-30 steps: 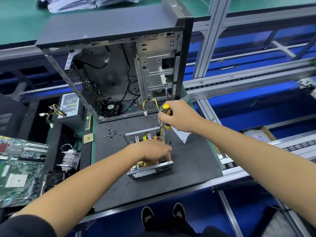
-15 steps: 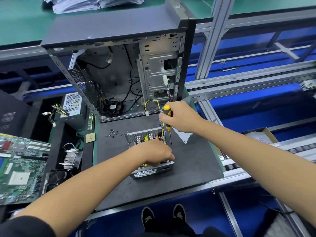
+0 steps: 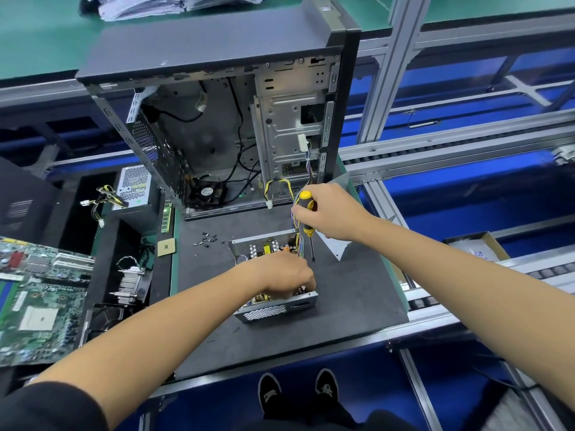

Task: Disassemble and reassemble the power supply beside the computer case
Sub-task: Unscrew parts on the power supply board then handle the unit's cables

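Head view: right hand (image 3: 329, 213) grips screwdriver (image 3: 308, 225) upright beside power supply (image 3: 273, 309); left hand (image 3: 286, 275) curls inside, grasp unclear.

The computer case (image 3: 217, 48) is dark grey outside, bare silver metal within. Just before it, the power supply (image 3: 273, 309) is silver with a perforated dot pattern; right of that, the screwdriver (image 3: 307, 213) is yellow and black. Left of the case lies a green motherboard (image 3: 37, 303).
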Tool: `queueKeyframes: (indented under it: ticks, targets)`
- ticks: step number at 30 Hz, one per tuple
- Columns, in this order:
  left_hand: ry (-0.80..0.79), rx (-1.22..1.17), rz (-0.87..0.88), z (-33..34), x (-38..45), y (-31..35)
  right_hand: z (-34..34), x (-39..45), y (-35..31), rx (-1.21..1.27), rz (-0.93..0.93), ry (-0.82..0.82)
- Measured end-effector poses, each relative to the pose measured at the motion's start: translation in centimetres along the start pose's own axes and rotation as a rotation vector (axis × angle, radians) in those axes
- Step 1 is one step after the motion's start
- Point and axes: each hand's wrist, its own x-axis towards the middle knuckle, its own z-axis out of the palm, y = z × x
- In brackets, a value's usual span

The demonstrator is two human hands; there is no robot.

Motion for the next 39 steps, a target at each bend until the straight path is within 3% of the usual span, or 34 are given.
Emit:
queueKeyframes:
  ticks: [5,14,17,34,39]
  targets:
    - [-0.019,-0.322,-0.092,0.8,0.1,-0.1,0.1,0.3,0.2,-0.015,-0.001,0.008]
    - [-0.266,-0.772,-0.269,0.5,-0.3,-0.1,0.0,0.4,0.1,-0.006,-0.015,0.001]
    - [-0.284,-0.696,-0.241,0.5,-0.8,-0.2,0.2,0.5,-0.2,-0.022,-0.034,0.003]
    - [0.227,-0.259,-0.319,4.2,-1.4,2.6,0.7,0.7,-0.6,-0.001,-0.049,-0.036]
    - [0.172,-0.253,-0.298,4.5,-1.4,2.6,0.9,0.9,-0.7,-0.018,-0.053,-0.041]
